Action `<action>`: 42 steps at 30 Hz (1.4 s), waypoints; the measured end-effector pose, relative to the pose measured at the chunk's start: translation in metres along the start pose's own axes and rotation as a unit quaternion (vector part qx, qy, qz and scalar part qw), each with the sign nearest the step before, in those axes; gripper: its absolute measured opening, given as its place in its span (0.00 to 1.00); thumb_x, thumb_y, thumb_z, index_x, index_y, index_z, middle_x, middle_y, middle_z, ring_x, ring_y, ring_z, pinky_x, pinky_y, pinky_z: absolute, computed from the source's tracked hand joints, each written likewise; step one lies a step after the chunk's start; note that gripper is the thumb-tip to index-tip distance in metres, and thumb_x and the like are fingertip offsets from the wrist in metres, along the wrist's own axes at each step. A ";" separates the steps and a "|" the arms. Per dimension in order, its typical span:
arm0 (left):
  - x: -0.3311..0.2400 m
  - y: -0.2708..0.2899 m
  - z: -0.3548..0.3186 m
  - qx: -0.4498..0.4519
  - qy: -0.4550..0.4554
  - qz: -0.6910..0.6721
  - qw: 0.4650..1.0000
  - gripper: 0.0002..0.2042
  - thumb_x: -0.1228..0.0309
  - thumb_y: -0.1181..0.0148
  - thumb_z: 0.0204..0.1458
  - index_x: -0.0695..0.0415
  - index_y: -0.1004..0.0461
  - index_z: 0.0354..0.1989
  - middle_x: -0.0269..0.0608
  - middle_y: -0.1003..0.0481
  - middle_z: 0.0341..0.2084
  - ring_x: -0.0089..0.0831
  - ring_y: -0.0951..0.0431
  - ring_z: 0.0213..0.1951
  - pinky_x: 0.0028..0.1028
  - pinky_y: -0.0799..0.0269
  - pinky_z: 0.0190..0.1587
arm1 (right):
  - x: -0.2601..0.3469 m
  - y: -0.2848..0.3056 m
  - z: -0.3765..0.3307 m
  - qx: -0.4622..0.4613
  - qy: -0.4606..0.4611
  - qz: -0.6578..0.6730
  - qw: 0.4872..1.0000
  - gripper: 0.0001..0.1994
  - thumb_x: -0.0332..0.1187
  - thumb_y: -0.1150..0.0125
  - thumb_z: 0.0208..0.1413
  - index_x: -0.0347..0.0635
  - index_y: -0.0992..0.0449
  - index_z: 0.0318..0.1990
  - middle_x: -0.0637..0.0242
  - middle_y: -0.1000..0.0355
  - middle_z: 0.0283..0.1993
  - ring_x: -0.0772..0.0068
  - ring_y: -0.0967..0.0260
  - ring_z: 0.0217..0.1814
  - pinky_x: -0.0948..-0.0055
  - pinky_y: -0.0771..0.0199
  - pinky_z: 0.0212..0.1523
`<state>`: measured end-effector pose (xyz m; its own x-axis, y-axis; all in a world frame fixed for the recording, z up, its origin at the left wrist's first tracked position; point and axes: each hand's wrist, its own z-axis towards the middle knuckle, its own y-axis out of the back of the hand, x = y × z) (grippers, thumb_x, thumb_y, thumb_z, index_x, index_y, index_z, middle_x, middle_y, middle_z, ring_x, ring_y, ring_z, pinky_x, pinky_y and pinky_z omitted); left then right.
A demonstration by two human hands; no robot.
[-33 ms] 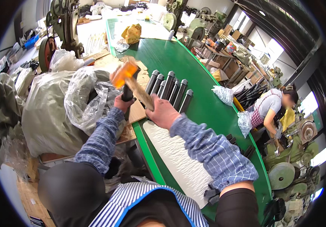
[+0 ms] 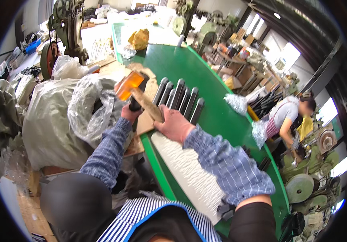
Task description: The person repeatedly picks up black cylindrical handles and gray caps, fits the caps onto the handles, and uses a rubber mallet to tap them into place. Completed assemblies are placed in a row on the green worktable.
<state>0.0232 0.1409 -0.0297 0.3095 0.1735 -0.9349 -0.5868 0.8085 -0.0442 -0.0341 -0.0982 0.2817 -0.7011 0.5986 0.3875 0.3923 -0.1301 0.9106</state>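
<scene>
My right hand (image 2: 175, 123), in a reddish glove or covering, is closed round the wooden handle of a mallet (image 2: 130, 85) with a translucent amber head. Left of it, my left hand (image 2: 130, 114) grips a black tube (image 2: 135, 104), which stands upright beneath and behind the mallet head. Whether the head touches the tube I cannot tell. Just right of the mallet, several black tubes with grey end caps (image 2: 177, 94) lie side by side on the green table (image 2: 214, 109). A thin brown board (image 2: 145, 123) is under the work area.
A large grey-green sack (image 2: 54, 125) with clear plastic (image 2: 87, 105) crowds the left. A white rippled sheet (image 2: 189, 173) lies along the near table. Beyond the right edge, a person (image 2: 288, 117) works at a green machine (image 2: 306, 165). A brown paper bundle (image 2: 139, 39) sits farther up the table.
The mallet head, blurred before, shows more sharply and slightly lower. My right hand has shifted a little; both hands keep their grips.
</scene>
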 end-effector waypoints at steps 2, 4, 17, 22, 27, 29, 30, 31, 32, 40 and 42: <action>0.007 -0.001 0.002 -0.020 0.022 0.081 0.996 0.15 0.69 0.25 0.42 0.57 0.20 0.38 0.33 0.19 0.30 0.21 0.23 0.32 0.27 0.25 0.40 | -0.003 0.019 -0.008 -0.078 0.080 0.128 0.986 0.23 0.42 0.39 0.58 0.32 0.32 0.53 0.40 0.25 0.41 0.48 0.24 0.46 0.58 0.25 0.49; 0.010 -0.003 0.002 -0.016 0.039 0.014 0.999 0.14 0.67 0.25 0.42 0.58 0.20 0.35 0.34 0.20 0.27 0.20 0.24 0.30 0.27 0.26 0.37 | -0.007 0.049 -0.004 -0.205 0.173 0.260 0.928 0.20 0.40 0.37 0.58 0.33 0.31 0.49 0.49 0.24 0.34 0.54 0.23 0.36 0.61 0.23 0.38; -0.006 0.001 0.001 -0.007 0.039 0.022 0.999 0.14 0.70 0.23 0.40 0.59 0.21 0.34 0.34 0.20 0.27 0.18 0.24 0.30 0.26 0.25 0.36 | -0.013 0.077 0.004 -0.304 0.166 0.372 0.861 0.13 0.35 0.39 0.57 0.33 0.31 0.40 0.66 0.27 0.25 0.79 0.29 0.22 0.75 0.27 0.20; 0.013 0.010 0.000 -0.026 0.001 0.104 0.994 0.16 0.74 0.24 0.39 0.61 0.20 0.38 0.34 0.19 0.30 0.23 0.22 0.33 0.29 0.24 0.38 | -0.035 -0.003 0.024 -0.076 -0.051 0.035 0.995 0.19 0.33 0.45 0.49 0.29 0.26 0.46 0.40 0.24 0.42 0.43 0.25 0.50 0.54 0.26 0.54; 0.001 -0.002 0.011 0.025 0.091 0.013 0.995 0.13 0.78 0.28 0.45 0.60 0.20 0.41 0.34 0.19 0.33 0.24 0.22 0.34 0.29 0.24 0.42 | -0.136 -0.041 -0.032 -0.100 0.005 0.303 0.948 0.24 0.37 0.41 0.47 0.26 0.30 0.48 0.39 0.25 0.39 0.41 0.25 0.46 0.54 0.26 0.50; -0.020 -0.028 0.011 0.100 0.041 0.191 0.976 0.14 0.79 0.28 0.45 0.62 0.21 0.41 0.35 0.19 0.33 0.25 0.22 0.34 0.28 0.24 0.42 | -0.159 -0.042 -0.084 -0.319 0.078 0.178 0.928 0.24 0.33 0.36 0.53 0.30 0.32 0.55 0.58 0.29 0.36 0.73 0.26 0.37 0.73 0.25 0.38; -0.028 -0.060 0.004 0.158 0.073 0.039 0.984 0.15 0.79 0.28 0.45 0.62 0.22 0.43 0.35 0.20 0.33 0.25 0.22 0.36 0.27 0.25 0.43 | -0.171 -0.042 -0.105 -0.323 0.029 0.299 0.897 0.21 0.30 0.36 0.53 0.31 0.31 0.53 0.61 0.29 0.35 0.73 0.27 0.35 0.72 0.24 0.35; -0.038 -0.096 -0.001 0.256 0.048 0.098 0.961 0.18 0.80 0.29 0.42 0.61 0.23 0.43 0.37 0.23 0.41 0.28 0.23 0.42 0.29 0.25 0.47 | -0.184 -0.054 -0.127 -0.320 -0.013 0.411 0.853 0.19 0.27 0.35 0.53 0.32 0.31 0.51 0.65 0.30 0.35 0.74 0.28 0.32 0.71 0.24 0.32; -0.048 -0.133 -0.006 0.369 -0.014 0.083 0.925 0.20 0.81 0.29 0.38 0.60 0.24 0.44 0.40 0.26 0.48 0.32 0.23 0.49 0.31 0.25 0.50 | -0.201 -0.067 -0.146 -0.356 -0.073 0.480 0.799 0.16 0.25 0.35 0.53 0.33 0.31 0.48 0.67 0.31 0.33 0.75 0.29 0.29 0.71 0.25 0.28; -0.008 -0.497 -0.057 0.635 -0.527 0.388 0.411 0.16 0.65 0.34 0.44 0.27 0.20 0.42 0.39 0.41 0.68 0.54 0.50 0.71 0.67 0.58 0.68 | -0.299 -0.193 -0.289 -0.460 -0.403 0.576 0.542 0.11 0.23 0.35 0.54 0.38 0.33 0.38 0.66 0.33 0.24 0.73 0.32 0.19 0.71 0.28 0.20; 0.031 -0.554 -0.072 0.657 -0.542 0.310 0.423 0.17 0.65 0.36 0.45 0.31 0.20 0.45 0.44 0.45 0.70 0.55 0.50 0.71 0.64 0.56 0.69 | -0.301 -0.200 -0.311 -0.484 -0.442 0.573 0.492 0.11 0.22 0.36 0.54 0.39 0.34 0.38 0.66 0.34 0.23 0.72 0.32 0.19 0.71 0.28 0.19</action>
<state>0.3037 -0.3424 -0.0598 0.9796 0.1618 0.1191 -0.1055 -0.0902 0.9903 -0.0868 -0.4985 0.0274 0.3511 -0.2518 0.9019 -0.5398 -0.8414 -0.0248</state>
